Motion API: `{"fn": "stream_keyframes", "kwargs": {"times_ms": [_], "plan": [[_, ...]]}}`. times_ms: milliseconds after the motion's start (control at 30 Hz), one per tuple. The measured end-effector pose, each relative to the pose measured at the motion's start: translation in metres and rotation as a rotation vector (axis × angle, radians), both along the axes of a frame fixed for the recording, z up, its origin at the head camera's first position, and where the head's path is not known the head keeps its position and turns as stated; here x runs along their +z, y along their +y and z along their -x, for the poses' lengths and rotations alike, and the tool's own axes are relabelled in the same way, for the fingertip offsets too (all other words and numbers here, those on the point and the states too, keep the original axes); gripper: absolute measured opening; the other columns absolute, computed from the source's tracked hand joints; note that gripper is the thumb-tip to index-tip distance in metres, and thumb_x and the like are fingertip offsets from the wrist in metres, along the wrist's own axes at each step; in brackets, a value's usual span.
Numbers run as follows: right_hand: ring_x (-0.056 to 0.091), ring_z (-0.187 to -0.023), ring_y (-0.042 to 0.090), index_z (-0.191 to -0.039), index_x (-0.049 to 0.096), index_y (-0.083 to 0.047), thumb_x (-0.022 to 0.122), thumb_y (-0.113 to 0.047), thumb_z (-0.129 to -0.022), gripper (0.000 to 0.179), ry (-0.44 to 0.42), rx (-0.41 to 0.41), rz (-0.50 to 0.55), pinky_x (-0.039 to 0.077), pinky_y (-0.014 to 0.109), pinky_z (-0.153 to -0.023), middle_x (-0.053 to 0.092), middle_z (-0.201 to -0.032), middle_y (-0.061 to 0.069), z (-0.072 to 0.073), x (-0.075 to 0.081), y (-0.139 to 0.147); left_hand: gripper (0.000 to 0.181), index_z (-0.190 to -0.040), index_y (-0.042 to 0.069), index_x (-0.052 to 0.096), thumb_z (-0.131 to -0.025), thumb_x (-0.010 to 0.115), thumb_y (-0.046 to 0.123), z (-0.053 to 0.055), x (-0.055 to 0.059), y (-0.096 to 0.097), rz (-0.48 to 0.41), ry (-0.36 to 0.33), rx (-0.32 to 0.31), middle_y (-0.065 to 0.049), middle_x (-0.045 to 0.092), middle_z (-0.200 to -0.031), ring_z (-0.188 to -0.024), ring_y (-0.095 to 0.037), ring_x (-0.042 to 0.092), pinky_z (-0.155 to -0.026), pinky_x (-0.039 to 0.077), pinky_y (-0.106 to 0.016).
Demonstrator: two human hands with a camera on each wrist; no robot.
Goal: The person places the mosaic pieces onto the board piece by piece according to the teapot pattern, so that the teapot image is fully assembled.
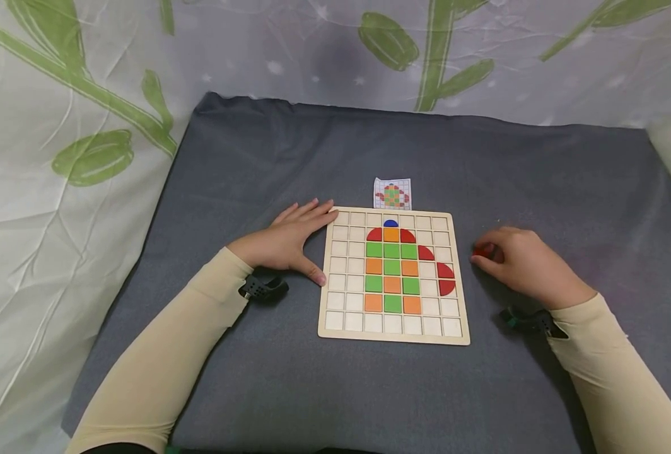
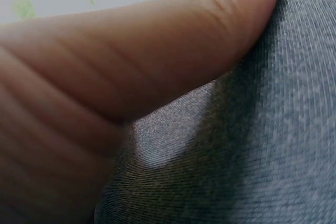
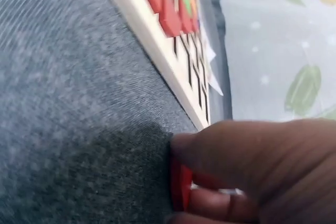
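Observation:
A square wooden grid board (image 1: 392,338) lies on the grey cloth with green, orange, red and blue pieces set in its cells. My left hand (image 1: 290,239) is spread at the board's left edge, fingertips at the top left corner and thumb at the side. In the left wrist view the thumb (image 2: 157,56) fills much of the picture. To the right of the board, my right hand (image 1: 523,261) pinches a red block (image 3: 179,182) between thumb and fingers; its full shape is hidden. On the board's right part are red quarter-round pieces (image 1: 446,287).
Behind the board, touching or just under its far edge, lies a small pattern card (image 1: 392,194) with a coloured grid drawing. Grey cloth (image 1: 290,384) covers the table. A white curtain with green leaves (image 1: 335,57) hangs behind and at the left.

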State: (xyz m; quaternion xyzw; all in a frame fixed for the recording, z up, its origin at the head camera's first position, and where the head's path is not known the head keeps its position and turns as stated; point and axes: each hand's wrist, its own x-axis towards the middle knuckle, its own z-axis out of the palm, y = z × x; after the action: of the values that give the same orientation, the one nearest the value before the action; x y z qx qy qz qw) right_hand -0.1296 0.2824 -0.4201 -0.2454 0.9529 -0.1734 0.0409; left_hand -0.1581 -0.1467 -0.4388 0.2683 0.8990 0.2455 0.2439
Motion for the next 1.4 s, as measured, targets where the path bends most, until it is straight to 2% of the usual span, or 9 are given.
{"fn": "stream_keyframes", "kwargs": {"times_ms": [200,433,567,700,833,1000,1133,1300,1400], "plan": [[0.06,-0.073,0.018,-0.096,0.078,-0.002,0.082,-0.005,-0.083,0.014,0.122,0.081,-0.051,0.055,0.041,-0.066,0.07,-0.085,0.007,-0.003,-0.002,-0.006,0.135,-0.17,0.017,0.019,-0.068,0.095,0.059,-0.001,0.001,-0.001,-0.004,-0.006,0.006,0.001,0.004,-0.178,-0.164,-0.023,-0.005,-0.13,-0.009,-0.048],[0.057,-0.074,0.013,-0.1,0.079,-0.006,0.083,-0.006,-0.082,0.018,0.002,0.135,-0.087,0.052,0.035,-0.064,0.068,-0.089,0.001,-0.006,0.005,-0.008,0.134,-0.17,0.016,0.019,-0.068,0.095,0.058,-0.001,0.001,-0.001,-0.002,-0.009,0.007,0.0,0.004,-0.178,-0.164,-0.023,-0.005,-0.13,-0.009,-0.048],[0.053,-0.071,0.01,-0.094,0.077,-0.01,0.084,-0.012,-0.082,0.014,-0.067,0.127,-0.103,0.049,0.031,-0.062,0.064,-0.083,-0.004,-0.006,0.008,-0.008,0.134,-0.17,0.016,0.019,-0.068,0.096,0.058,0.0,0.001,0.0,0.007,-0.008,0.012,0.001,0.004,-0.178,-0.164,-0.023,-0.005,-0.13,-0.008,-0.048],[0.052,-0.068,0.008,-0.09,0.074,-0.012,0.083,-0.013,-0.082,0.012,-0.112,0.115,-0.059,0.048,0.027,-0.06,0.061,-0.078,-0.006,-0.006,0.009,-0.006,0.134,-0.17,0.016,0.019,-0.068,0.096,0.057,-0.001,0.001,0.001,0.01,-0.013,0.013,0.001,0.004,-0.178,-0.164,-0.023,-0.005,-0.13,-0.008,-0.048],[0.053,-0.068,0.007,-0.092,0.074,-0.013,0.087,-0.009,-0.08,0.018,-0.106,0.127,0.044,0.049,0.024,-0.059,0.061,-0.078,-0.008,-0.014,0.017,-0.009,0.134,-0.17,0.016,0.019,-0.068,0.096,0.057,-0.001,0.001,0.001,0.014,-0.01,0.009,0.001,0.004,-0.178,-0.164,-0.023,-0.004,-0.13,-0.008,-0.048],[0.052,-0.068,0.003,-0.095,0.074,-0.018,0.088,-0.01,-0.079,0.023,-0.067,0.276,0.137,0.048,0.02,-0.058,0.06,-0.08,-0.011,-0.031,0.023,-0.03,0.134,-0.17,0.017,0.019,-0.068,0.095,0.058,0.001,0.0,0.0,0.014,0.001,0.001,0.001,0.004,-0.178,-0.164,-0.024,-0.004,-0.13,-0.008,-0.049],[0.05,-0.067,0.001,-0.092,0.073,-0.019,0.086,-0.011,-0.08,0.02,-0.047,0.356,0.12,0.045,0.018,-0.058,0.057,-0.081,-0.012,-0.041,0.019,-0.047,0.135,-0.17,0.018,0.018,-0.068,0.095,0.06,0.002,-0.001,-0.001,0.016,0.003,-0.001,0.002,0.003,-0.178,-0.164,-0.023,-0.005,-0.13,-0.008,-0.049],[0.045,-0.066,-0.001,-0.091,0.074,-0.019,0.085,-0.009,-0.08,0.018,-0.05,0.353,0.04,0.042,0.018,-0.058,0.057,-0.083,-0.012,-0.05,0.016,-0.056,0.134,-0.17,0.018,0.019,-0.068,0.095,0.06,0.002,-0.002,0.0,0.014,0.001,0.0,0.002,0.003,-0.178,-0.164,-0.023,-0.005,-0.13,-0.008,-0.049],[0.048,-0.069,-0.001,-0.094,0.076,-0.018,0.086,-0.009,-0.082,0.018,-0.047,0.367,0.012,0.047,0.02,-0.06,0.061,-0.087,-0.011,-0.053,0.016,-0.058,0.134,-0.17,0.018,0.019,-0.068,0.095,0.06,0.003,-0.003,0.0,0.014,0.0,0.002,0.002,0.003,-0.178,-0.164,-0.023,-0.005,-0.13,-0.008,-0.048]]}}
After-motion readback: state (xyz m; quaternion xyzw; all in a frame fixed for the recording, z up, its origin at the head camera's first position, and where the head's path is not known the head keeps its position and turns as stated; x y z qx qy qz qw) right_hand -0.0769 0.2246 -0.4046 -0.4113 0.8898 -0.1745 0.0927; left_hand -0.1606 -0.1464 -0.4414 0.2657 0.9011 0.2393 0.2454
